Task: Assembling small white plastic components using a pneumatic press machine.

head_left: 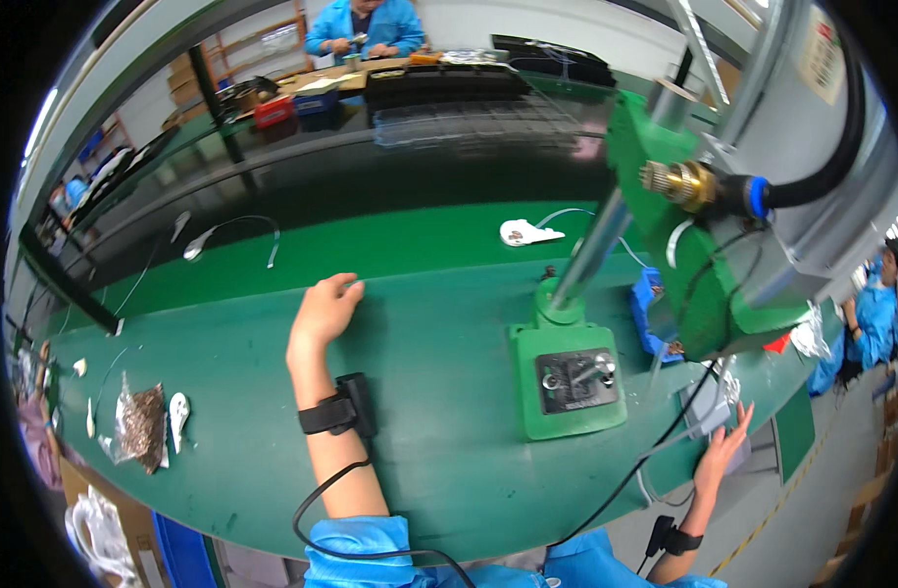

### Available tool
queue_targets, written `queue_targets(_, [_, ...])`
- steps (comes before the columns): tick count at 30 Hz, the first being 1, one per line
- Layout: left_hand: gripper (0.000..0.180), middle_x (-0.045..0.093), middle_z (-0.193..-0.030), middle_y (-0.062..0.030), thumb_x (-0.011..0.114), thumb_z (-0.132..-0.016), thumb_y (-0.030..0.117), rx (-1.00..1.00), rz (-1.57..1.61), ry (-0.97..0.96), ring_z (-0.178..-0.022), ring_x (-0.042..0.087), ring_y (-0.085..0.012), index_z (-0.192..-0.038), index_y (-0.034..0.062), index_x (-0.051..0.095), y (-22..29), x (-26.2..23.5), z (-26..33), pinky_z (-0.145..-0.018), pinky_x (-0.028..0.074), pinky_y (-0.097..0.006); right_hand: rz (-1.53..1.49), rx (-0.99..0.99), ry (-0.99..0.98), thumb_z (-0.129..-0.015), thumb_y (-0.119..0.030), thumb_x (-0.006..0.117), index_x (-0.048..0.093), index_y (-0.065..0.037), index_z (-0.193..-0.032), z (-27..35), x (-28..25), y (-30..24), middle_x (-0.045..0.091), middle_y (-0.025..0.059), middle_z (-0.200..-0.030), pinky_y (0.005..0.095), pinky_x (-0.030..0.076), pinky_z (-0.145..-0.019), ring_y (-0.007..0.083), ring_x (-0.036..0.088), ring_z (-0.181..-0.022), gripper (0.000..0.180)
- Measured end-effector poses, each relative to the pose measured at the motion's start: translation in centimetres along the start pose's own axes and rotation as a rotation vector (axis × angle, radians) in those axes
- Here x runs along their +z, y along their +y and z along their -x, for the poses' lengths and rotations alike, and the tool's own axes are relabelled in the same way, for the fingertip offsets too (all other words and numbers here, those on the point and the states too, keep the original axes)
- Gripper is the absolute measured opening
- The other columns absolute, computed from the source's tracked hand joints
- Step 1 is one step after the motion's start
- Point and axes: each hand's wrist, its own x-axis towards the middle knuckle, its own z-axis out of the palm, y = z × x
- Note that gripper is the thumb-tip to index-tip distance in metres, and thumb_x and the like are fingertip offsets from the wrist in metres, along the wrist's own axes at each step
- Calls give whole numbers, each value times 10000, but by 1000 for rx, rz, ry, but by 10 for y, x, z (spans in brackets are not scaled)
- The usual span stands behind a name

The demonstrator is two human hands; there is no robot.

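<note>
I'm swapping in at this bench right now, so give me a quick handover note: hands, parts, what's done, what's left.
Left hand: empty, resting on the green bench near the belt edge.
Right hand: open, fingers spread on a grey device at the bench's right edge.
Green press: nothing visibly loaded on its base plate.
White part lies on the belt; bag of small parts sits far left.
Done: nothing evident. Left: loading not begun.

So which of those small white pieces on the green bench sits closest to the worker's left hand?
The white piece on the far belt strip, wire attached, right of the left hand. The other white piece lies beside the clear bag.
</note>
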Motion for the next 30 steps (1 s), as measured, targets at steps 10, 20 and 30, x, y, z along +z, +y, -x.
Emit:
queue_targets(10, [462,614,-1040,-188,530,-847,319,-107,-101,89,-991,582,-294,-1176,-6,518,30,-18,15,-864,441,-342,76,-95,71,-933,-342,329,181,-108,-1411,-6,4,17,311,158,-1388,416,132,-1056,301,268,-1275,552])
queue_targets(20, [627,494,-1235,-122,632,-749,455,-449,-327,268,-1233,357,-296,-1187,26,501,-29,-27,-39,-925,262,-674,392,-542,-497,-719,-39,497,470,30,-1145,-76,-3,-69,456,210,-1177,443,242,-976,350,389,-1129,432])
queue_targets(30, [341,466,-1286,-55,561,-834,194,-676,-401,72,-1241,328,-297,-1165,116,569,-29,-24,-109,-941,210,-719,237,-759,-599,-676,-1,553,602,-32,-916,-135,56,-89,585,165,-926,446,416,-744,381,521,-887,247])
